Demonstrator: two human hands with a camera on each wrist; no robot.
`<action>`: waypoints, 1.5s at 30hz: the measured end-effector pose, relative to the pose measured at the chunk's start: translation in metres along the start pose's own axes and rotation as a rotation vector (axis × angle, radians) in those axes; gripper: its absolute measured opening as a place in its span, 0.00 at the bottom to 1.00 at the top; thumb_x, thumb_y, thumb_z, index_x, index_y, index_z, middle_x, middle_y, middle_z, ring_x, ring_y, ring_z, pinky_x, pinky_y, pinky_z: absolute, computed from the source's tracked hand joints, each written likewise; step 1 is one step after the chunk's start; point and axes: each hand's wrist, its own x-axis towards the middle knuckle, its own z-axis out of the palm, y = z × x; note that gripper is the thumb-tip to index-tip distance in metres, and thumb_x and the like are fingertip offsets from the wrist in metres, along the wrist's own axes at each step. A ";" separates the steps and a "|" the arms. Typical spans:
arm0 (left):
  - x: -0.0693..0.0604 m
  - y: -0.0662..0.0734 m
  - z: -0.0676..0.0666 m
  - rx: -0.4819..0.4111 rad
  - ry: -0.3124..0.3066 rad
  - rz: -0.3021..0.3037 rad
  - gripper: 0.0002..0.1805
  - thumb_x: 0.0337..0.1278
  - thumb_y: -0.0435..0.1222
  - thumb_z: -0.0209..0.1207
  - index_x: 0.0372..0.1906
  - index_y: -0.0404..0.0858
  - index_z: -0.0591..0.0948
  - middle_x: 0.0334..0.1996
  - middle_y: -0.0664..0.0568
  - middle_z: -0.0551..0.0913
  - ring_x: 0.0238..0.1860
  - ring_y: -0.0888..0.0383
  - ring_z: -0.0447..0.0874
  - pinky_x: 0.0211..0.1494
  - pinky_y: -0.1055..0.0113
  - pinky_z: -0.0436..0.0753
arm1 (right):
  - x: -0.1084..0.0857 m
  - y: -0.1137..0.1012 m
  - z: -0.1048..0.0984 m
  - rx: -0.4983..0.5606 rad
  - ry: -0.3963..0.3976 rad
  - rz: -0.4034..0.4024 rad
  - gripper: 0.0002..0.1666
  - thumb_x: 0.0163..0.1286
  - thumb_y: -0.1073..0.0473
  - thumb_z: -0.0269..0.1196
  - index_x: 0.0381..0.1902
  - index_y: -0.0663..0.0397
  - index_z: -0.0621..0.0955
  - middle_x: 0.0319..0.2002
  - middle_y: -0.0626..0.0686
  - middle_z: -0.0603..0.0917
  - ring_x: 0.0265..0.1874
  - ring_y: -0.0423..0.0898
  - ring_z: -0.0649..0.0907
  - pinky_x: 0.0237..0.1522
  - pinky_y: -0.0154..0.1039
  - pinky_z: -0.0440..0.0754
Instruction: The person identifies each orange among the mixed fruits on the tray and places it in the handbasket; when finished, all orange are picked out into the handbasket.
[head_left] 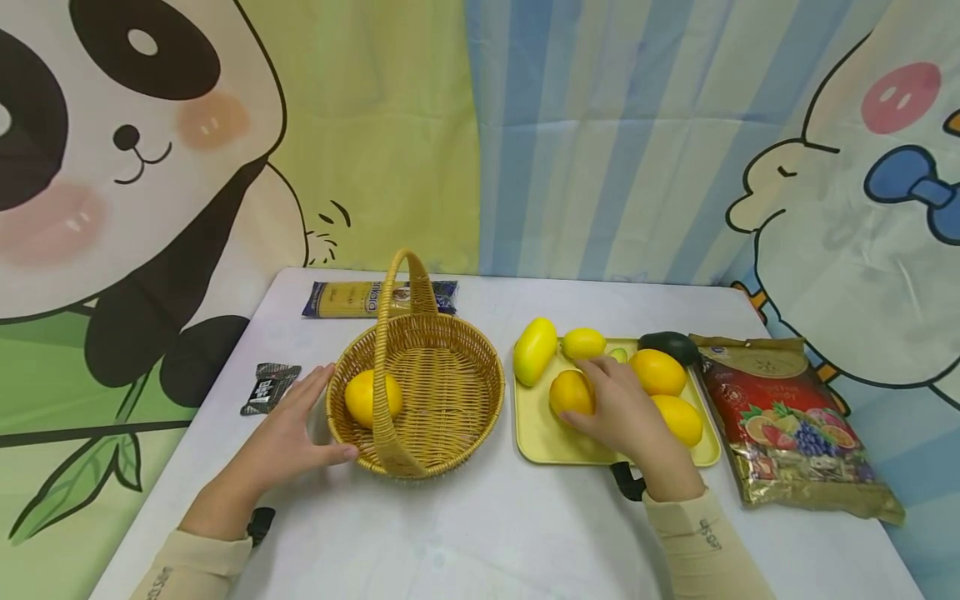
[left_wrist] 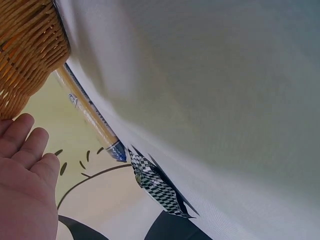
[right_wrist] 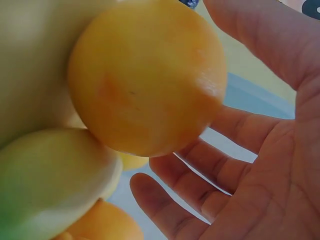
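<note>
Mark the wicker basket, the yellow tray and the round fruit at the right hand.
Wicker basket (head_left: 446,400), head view: bare inner floor.
Yellow tray (head_left: 542,429), head view: bare near-left surface.
Round fruit (right_wrist: 145,80), right wrist view: middle of facing side.

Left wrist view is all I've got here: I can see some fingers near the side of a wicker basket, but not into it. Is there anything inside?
Observer: Yes, a rounded yellow fruit lies in the wicker basket.
Visitor: Nice! And what's happening over on the person's other side?
Observer: The right hand has its thumb and fingers around an orange-yellow fruit; I can't tell whether it's lifted.
Visitor: Is there anything out past that?
Observer: A red-and-gold packet with fruit pictured on it lies beside the pale yellow tray, on the side away from the basket.
</note>
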 end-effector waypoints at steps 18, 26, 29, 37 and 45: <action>0.001 -0.003 0.002 0.001 0.010 0.009 0.76 0.34 0.68 0.78 0.87 0.52 0.46 0.85 0.39 0.49 0.83 0.28 0.48 0.73 0.18 0.56 | -0.002 0.005 0.015 0.028 0.023 0.024 0.52 0.59 0.48 0.79 0.75 0.59 0.70 0.66 0.64 0.77 0.65 0.62 0.76 0.71 0.63 0.76; 0.000 -0.001 0.001 -0.002 0.011 0.014 0.76 0.35 0.67 0.78 0.87 0.51 0.46 0.86 0.39 0.49 0.83 0.29 0.47 0.73 0.18 0.56 | -0.002 0.003 0.014 0.024 0.048 0.011 0.49 0.59 0.51 0.79 0.73 0.61 0.73 0.64 0.64 0.79 0.62 0.62 0.78 0.69 0.62 0.77; 0.000 -0.001 0.001 -0.002 0.011 0.013 0.76 0.35 0.67 0.78 0.87 0.51 0.47 0.86 0.38 0.49 0.83 0.28 0.47 0.73 0.18 0.55 | -0.002 0.004 0.015 0.022 0.049 0.006 0.48 0.58 0.52 0.79 0.73 0.61 0.73 0.63 0.64 0.79 0.61 0.61 0.78 0.68 0.62 0.78; -0.001 0.000 0.001 -0.006 0.010 0.001 0.76 0.34 0.67 0.78 0.87 0.50 0.47 0.85 0.38 0.49 0.82 0.27 0.47 0.73 0.18 0.55 | -0.002 0.004 0.015 0.036 0.021 0.021 0.49 0.57 0.50 0.79 0.73 0.59 0.73 0.63 0.62 0.79 0.61 0.60 0.79 0.68 0.61 0.79; -0.001 0.000 0.000 -0.014 0.006 -0.011 0.76 0.34 0.67 0.78 0.87 0.52 0.47 0.86 0.39 0.48 0.83 0.27 0.47 0.73 0.18 0.54 | 0.000 0.001 0.012 0.048 0.035 -0.003 0.49 0.56 0.49 0.80 0.72 0.58 0.74 0.62 0.62 0.80 0.59 0.59 0.79 0.67 0.60 0.80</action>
